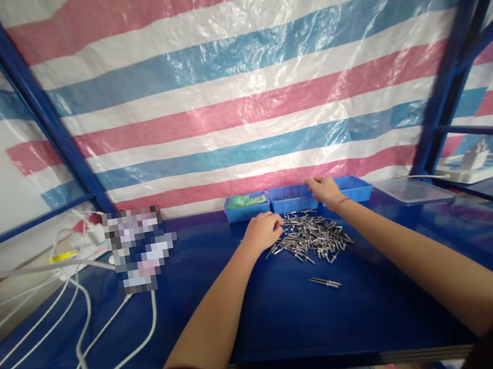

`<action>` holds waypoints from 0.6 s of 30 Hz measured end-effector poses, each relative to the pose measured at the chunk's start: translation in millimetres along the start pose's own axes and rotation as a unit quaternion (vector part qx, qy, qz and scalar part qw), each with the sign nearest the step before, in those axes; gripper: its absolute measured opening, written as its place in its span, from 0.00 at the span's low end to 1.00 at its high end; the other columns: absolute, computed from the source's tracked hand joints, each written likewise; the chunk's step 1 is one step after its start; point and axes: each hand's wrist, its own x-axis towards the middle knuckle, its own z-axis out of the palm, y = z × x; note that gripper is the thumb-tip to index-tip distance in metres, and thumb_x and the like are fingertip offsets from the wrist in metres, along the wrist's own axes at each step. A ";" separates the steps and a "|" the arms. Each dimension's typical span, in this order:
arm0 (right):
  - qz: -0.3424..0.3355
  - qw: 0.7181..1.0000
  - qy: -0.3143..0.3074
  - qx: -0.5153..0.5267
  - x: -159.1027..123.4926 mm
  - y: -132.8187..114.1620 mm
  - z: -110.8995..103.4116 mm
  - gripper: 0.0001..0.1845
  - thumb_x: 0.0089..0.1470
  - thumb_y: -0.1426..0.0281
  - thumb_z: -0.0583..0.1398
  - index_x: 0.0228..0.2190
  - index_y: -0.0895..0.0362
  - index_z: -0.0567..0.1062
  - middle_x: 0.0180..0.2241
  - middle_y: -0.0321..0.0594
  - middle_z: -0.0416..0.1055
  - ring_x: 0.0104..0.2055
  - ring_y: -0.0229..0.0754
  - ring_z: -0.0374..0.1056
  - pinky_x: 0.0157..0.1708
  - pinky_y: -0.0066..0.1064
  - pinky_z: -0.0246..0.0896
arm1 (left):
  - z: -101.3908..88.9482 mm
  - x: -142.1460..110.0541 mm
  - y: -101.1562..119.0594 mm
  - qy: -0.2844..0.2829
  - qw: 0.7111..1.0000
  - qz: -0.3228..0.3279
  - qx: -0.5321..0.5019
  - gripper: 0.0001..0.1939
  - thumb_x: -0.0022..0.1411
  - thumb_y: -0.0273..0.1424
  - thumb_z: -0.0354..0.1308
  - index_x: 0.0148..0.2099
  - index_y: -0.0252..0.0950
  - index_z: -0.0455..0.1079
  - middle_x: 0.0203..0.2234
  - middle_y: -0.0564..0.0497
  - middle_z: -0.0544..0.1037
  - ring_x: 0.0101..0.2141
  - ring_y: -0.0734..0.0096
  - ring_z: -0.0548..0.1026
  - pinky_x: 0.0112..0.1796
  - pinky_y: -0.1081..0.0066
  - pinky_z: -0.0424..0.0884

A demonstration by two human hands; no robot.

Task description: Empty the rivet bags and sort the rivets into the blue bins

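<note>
A heap of small metal pins [312, 236] lies on the blue table [268, 313]. My left hand [264, 231] rests at the heap's left edge, fingers curled closed on something I cannot make out. My right hand [324, 190] reaches over the rim of the middle blue tray [293, 198], fingers bent down into it; what they hold is hidden. A red string circles that wrist. Two loose pins [325, 283] lie apart, nearer to me.
Three blue trays stand in a row at the back: the left tray [246, 206] holds greenish pieces, the right tray [355, 188] is beside my right hand. A clear lid [412, 189] lies at right. White cables [79, 313] trail over the left side. A striped tarp hangs behind.
</note>
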 end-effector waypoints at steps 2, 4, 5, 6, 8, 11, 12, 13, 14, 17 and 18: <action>-0.029 0.999 -0.015 -0.031 -10.8 4.3 -6.4 0.18 0.52 0.60 0.54 0.25 0.60 0.75 0.19 0.41 0.70 0.23 0.39 0.65 0.25 0.30 0.59 | 2.1 2.5 1.1 0.001 1.000 0.003 -0.001 0.13 0.60 0.27 0.50 0.43 0.39 0.74 0.40 0.51 0.78 0.41 0.65 0.74 0.45 0.68 0.68; -0.068 0.995 -0.049 -0.058 -24.3 7.5 -10.5 0.14 0.50 0.63 0.55 0.24 0.59 0.76 0.23 0.40 0.73 0.28 0.41 0.68 0.30 0.31 0.61 | 4.3 6.6 2.9 0.001 1.000 0.019 0.003 0.17 0.63 0.27 0.46 0.49 0.41 0.72 0.46 0.51 0.76 0.45 0.65 0.72 0.47 0.67 0.67; -0.088 0.991 -0.069 -0.069 -31.1 8.4 -11.2 0.12 0.49 0.65 0.56 0.23 0.58 0.76 0.24 0.40 0.74 0.30 0.42 0.69 0.33 0.32 0.61 | 5.6 9.1 4.1 -0.003 0.999 0.032 0.007 0.19 0.64 0.27 0.44 0.52 0.42 0.70 0.49 0.52 0.75 0.47 0.65 0.71 0.48 0.66 0.66; -0.109 0.987 -0.089 -0.079 -37.3 8.9 -10.9 0.11 0.49 0.66 0.57 0.23 0.57 0.76 0.26 0.39 0.76 0.31 0.42 0.70 0.35 0.32 0.61 | 6.8 11.7 5.5 -0.011 0.999 0.043 0.010 0.20 0.65 0.27 0.43 0.54 0.44 0.68 0.51 0.52 0.73 0.49 0.64 0.70 0.48 0.65 0.65; -0.142 0.978 -0.122 -0.091 -46.9 8.9 -8.6 0.11 0.50 0.68 0.56 0.24 0.57 0.77 0.28 0.38 0.77 0.33 0.43 0.71 0.37 0.33 0.62 | 9.3 16.7 8.6 -0.035 0.998 0.051 0.019 0.20 0.66 0.30 0.41 0.55 0.45 0.67 0.54 0.53 0.72 0.51 0.62 0.68 0.48 0.62 0.65; -0.172 0.969 -0.143 -0.102 -53.3 7.5 -4.6 0.12 0.52 0.69 0.55 0.26 0.57 0.78 0.31 0.39 0.78 0.34 0.43 0.71 0.38 0.33 0.62 | 11.2 20.1 13.2 -0.062 0.997 0.036 0.038 0.19 0.68 0.34 0.39 0.51 0.42 0.70 0.51 0.51 0.74 0.49 0.60 0.70 0.45 0.59 0.64; -0.177 0.968 -0.145 -0.104 -53.8 7.0 -4.1 0.12 0.52 0.70 0.54 0.27 0.57 0.78 0.31 0.39 0.78 0.34 0.43 0.72 0.38 0.33 0.62 | 11.0 20.0 14.2 -0.063 0.996 0.034 0.048 0.19 0.68 0.34 0.39 0.48 0.41 0.71 0.49 0.50 0.76 0.48 0.60 0.71 0.44 0.59 0.64; -0.182 0.967 -0.145 -0.106 -54.0 6.5 -4.1 0.12 0.52 0.70 0.54 0.27 0.57 0.78 0.32 0.39 0.78 0.35 0.43 0.72 0.38 0.33 0.62 | 10.3 19.5 15.0 -0.059 0.996 0.032 0.058 0.19 0.68 0.33 0.39 0.46 0.39 0.72 0.46 0.48 0.77 0.46 0.60 0.71 0.44 0.60 0.63; -0.184 0.966 -0.144 -0.107 -54.0 6.1 -4.5 0.12 0.52 0.70 0.54 0.28 0.57 0.78 0.32 0.40 0.78 0.35 0.42 0.71 0.38 0.33 0.62 | 9.2 18.8 15.5 -0.053 0.996 0.030 0.065 0.19 0.68 0.33 0.40 0.43 0.38 0.73 0.44 0.48 0.78 0.45 0.61 0.72 0.44 0.60 0.63; -0.188 0.966 -0.141 -0.110 -55.3 4.9 -7.8 0.12 0.52 0.71 0.54 0.28 0.57 0.77 0.32 0.40 0.78 0.34 0.42 0.71 0.37 0.32 0.61 | 5.7 17.4 16.0 -0.041 0.997 0.002 0.060 0.16 0.66 0.32 0.44 0.38 0.37 0.74 0.40 0.48 0.79 0.43 0.61 0.73 0.43 0.61 0.62; -0.189 0.965 -0.140 -0.113 -56.3 4.3 -9.1 0.12 0.52 0.71 0.54 0.28 0.57 0.77 0.32 0.40 0.78 0.33 0.42 0.71 0.37 0.33 0.61 | 4.9 17.4 16.1 -0.038 0.998 -0.015 0.049 0.15 0.65 0.33 0.46 0.38 0.38 0.75 0.40 0.49 0.79 0.43 0.61 0.73 0.43 0.61 0.63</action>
